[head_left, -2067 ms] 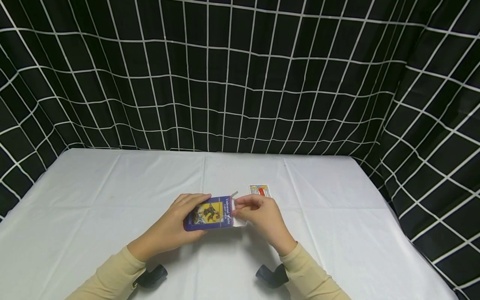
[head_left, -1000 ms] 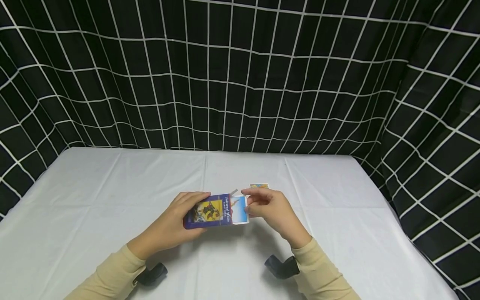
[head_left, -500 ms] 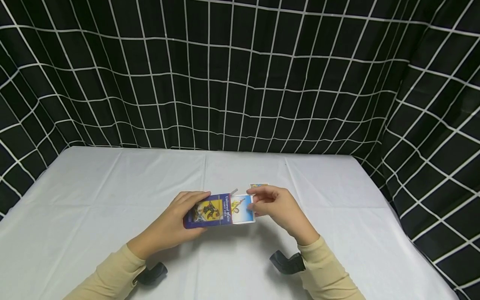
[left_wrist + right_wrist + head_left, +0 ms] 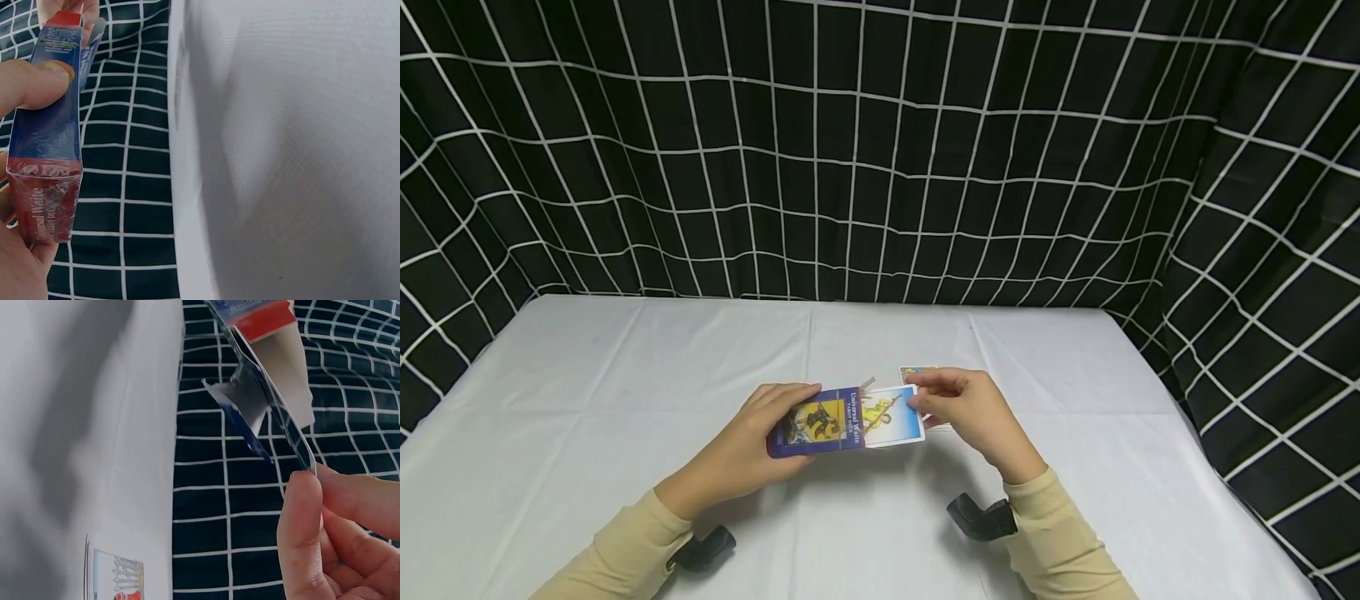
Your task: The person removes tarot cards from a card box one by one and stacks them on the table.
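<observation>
A blue tarot card box [image 4: 816, 423] lies in the grip of my left hand [image 4: 748, 446], its open end facing right and a flap sticking up there. In the left wrist view, the thumb presses along the blue side of the box [image 4: 50, 131], and its red end is wrapped in clear film. My right hand [image 4: 977, 417] pinches the outer end of a tarot card [image 4: 891, 417] between thumb and fingers. That card sticks partway out of the box mouth; its inner end is hidden inside. Behind the right hand, another tarot card [image 4: 913, 372] lies mostly covered on the table.
A white cloth covers the table [image 4: 625, 375]. Black curtain [image 4: 850, 150] with a white grid stands at the back and sides. Dark wrist mounts [image 4: 702, 550] jut from under the sleeves, low over the cloth.
From fingers at the box mouth, my right hand has moved right, drawing the tarot card out until much of its picture shows. The left hand and box have stayed nearly still.
</observation>
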`<control>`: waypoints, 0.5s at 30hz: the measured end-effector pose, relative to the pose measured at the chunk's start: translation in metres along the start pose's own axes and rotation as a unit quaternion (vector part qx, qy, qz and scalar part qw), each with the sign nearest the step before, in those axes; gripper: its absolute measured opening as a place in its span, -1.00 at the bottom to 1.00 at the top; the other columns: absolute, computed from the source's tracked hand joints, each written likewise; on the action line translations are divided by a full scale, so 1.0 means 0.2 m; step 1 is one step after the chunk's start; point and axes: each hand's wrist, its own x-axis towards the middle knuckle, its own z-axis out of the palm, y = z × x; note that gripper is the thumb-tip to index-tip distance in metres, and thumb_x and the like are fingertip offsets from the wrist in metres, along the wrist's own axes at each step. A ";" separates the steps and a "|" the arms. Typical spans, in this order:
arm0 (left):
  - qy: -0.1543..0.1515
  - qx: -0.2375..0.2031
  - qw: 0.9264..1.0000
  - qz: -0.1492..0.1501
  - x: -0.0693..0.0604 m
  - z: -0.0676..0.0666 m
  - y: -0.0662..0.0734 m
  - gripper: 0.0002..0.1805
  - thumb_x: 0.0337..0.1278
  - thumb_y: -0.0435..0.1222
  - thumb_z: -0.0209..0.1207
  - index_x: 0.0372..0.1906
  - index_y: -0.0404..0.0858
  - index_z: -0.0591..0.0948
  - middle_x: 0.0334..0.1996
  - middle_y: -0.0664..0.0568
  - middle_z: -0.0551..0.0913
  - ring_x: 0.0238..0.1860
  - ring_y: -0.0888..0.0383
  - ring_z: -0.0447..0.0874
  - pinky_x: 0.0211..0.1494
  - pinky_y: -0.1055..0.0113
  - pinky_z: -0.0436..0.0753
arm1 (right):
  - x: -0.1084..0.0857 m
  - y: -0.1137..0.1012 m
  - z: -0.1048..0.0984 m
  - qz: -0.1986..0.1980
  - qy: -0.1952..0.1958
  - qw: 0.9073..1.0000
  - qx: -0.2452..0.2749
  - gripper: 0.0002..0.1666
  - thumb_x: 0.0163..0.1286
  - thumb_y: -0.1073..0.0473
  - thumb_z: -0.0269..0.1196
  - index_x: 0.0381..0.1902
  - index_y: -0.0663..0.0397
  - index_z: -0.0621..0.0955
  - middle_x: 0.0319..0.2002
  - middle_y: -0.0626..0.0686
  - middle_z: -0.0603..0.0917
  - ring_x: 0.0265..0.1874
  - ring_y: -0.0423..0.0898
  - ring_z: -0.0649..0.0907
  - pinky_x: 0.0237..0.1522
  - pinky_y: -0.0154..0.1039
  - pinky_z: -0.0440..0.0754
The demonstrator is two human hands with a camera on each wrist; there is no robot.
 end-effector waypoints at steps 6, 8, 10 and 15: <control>-0.002 -0.002 1.000 -0.001 0.00 0.00 0.00 -0.13 -0.15 -0.31 0.49 0.39 -0.21 0.41 0.29 -0.05 0.53 0.28 0.00 0.42 0.34 -0.04 0.47 | 0.01 0.01 -0.02 -0.001 0.004 1.000 -0.007 -0.62 0.27 0.32 0.33 0.03 0.41 0.66 0.05 0.31 0.70 -0.39 -0.25 0.70 -0.27 -0.29 0.75; -0.002 0.000 1.000 -0.001 0.00 0.00 0.00 -0.13 -0.15 -0.31 0.49 0.40 -0.21 0.41 0.29 -0.05 0.53 0.28 0.00 0.42 0.34 -0.04 0.47 | 0.01 0.01 -0.03 -0.001 0.007 1.000 -0.012 -0.62 0.28 0.31 0.32 0.03 0.41 0.66 0.07 0.31 0.68 -0.40 -0.25 0.70 -0.28 -0.30 0.74; -0.002 0.000 1.000 -0.002 0.00 0.00 0.00 -0.13 -0.15 -0.31 0.49 0.40 -0.20 0.41 0.29 -0.04 0.53 0.28 0.00 0.42 0.34 -0.04 0.47 | 0.01 0.01 -0.04 -0.001 0.006 1.000 -0.017 -0.62 0.29 0.30 0.32 0.03 0.41 0.66 0.09 0.32 0.68 -0.40 -0.25 0.70 -0.28 -0.31 0.74; -0.001 0.000 1.000 -0.004 0.00 0.00 0.00 -0.12 -0.15 -0.32 0.50 0.40 -0.21 0.41 0.30 -0.04 0.52 0.28 0.00 0.42 0.34 -0.04 0.47 | 0.00 0.00 -0.06 -0.002 0.003 1.000 -0.025 -0.61 0.29 0.27 0.33 0.03 0.40 0.66 0.08 0.31 0.69 -0.40 -0.26 0.70 -0.28 -0.31 0.73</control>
